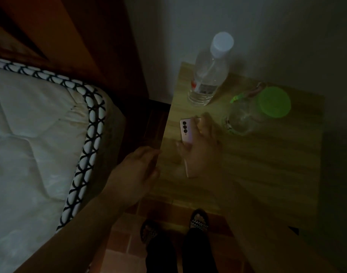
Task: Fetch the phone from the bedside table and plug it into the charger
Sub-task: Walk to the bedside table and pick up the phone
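Note:
A pink phone (186, 131) with three camera lenses lies face down on the wooden bedside table (257, 164), near its left edge. My right hand (200, 146) lies over the phone's lower half, thumb on its left side and fingers curled over the right; whether it is lifted off the wood I cannot tell. My left hand (137, 170) hovers at the table's left edge with loosely curled fingers and holds nothing. No charger is in view.
A clear plastic water bottle (210, 71) stands at the table's back. A glass jar with a green lid (255, 111) stands right of the phone. The bed's mattress (34, 134) and wooden headboard are on the left. My feet in sandals stand on a tiled floor.

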`<state>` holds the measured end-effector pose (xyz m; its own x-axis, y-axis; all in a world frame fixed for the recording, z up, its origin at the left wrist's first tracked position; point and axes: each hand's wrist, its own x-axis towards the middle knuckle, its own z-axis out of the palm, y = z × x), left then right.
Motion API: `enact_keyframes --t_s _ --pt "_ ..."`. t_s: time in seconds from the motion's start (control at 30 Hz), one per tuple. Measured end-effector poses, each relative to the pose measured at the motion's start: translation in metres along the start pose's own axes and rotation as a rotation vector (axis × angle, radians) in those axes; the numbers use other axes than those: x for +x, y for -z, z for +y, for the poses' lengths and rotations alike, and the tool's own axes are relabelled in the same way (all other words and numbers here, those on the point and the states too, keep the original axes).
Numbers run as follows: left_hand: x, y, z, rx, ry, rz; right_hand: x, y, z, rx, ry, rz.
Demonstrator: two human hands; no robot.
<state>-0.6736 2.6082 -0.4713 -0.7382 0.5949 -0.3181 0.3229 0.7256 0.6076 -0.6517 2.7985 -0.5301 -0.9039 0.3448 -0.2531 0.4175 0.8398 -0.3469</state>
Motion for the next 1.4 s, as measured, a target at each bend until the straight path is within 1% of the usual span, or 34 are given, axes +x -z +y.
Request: enact_keyframes --t_s 0.17,0.37,0.53,0.63,0.73,0.87,1.0,1.07,1.17,1.27,1.4 --pt "0.004 -0.002 -0.004 -0.028 0.029 -0.014 0.001 0.000 0.003 -0.115 0.027 -0.105" --pt "0.000 0.002 -0.005 -0.036 0.022 -0.010 -0.015 0.003 0.007 -0.049 0.106 -0.136" --pt "-0.004 0.001 -0.007 -0.063 0.025 -0.002 -0.015 0.000 0.011 -0.043 0.030 -0.147" --pt "-0.003 -0.001 -0.004 -0.074 0.030 -0.003 -0.006 0.000 0.016 -0.049 0.061 -0.172" --pt "-0.001 -0.002 0.000 -0.068 0.033 0.008 -0.007 0.000 0.016 -0.004 0.065 -0.189" --pt "0.000 -0.002 0.003 -0.076 0.033 0.009 -0.008 0.001 0.016 0.013 0.084 -0.178" --pt "-0.005 -0.001 0.004 -0.069 0.043 0.017 -0.013 0.001 0.014 0.073 0.109 -0.162" --pt "-0.011 0.003 0.006 -0.049 0.044 0.053 -0.016 0.005 0.013 0.108 0.128 -0.139" --pt "-0.022 0.014 0.016 -0.009 0.067 0.110 -0.024 0.017 0.011 0.279 0.127 -0.148" --pt "-0.039 0.034 0.035 -0.005 0.098 0.152 -0.037 0.044 0.005 0.385 0.152 -0.150" --pt "-0.077 0.071 0.084 0.000 0.170 0.245 -0.070 0.107 -0.017 0.494 0.220 -0.147"
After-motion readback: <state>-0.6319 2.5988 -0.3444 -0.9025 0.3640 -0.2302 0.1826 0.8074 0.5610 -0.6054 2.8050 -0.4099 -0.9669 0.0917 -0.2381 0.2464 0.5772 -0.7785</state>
